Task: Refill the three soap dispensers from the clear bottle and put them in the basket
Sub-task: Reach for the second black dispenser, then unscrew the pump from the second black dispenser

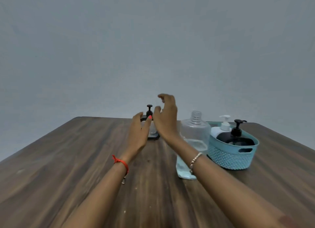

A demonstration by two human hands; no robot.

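A small clear soap dispenser (153,134) with a black pump (149,109) stands at the far middle of the wooden table (68,159). My left hand (138,134) wraps its upper part, thumb in front of the black collar. My right hand (166,118) hovers just right of the pump, fingers curled apart and holding nothing. The clear bottle (195,130) stands uncapped to the right, partly behind my right forearm, with pale blue liquid low inside. The teal basket (233,157) at the right holds a white dispenser (221,129) and a black dispenser (237,137).
A plain grey wall rises behind the table's far edge. The basket stands close to the clear bottle's right side. Bare wood stretches across the left half and the near part of the table.
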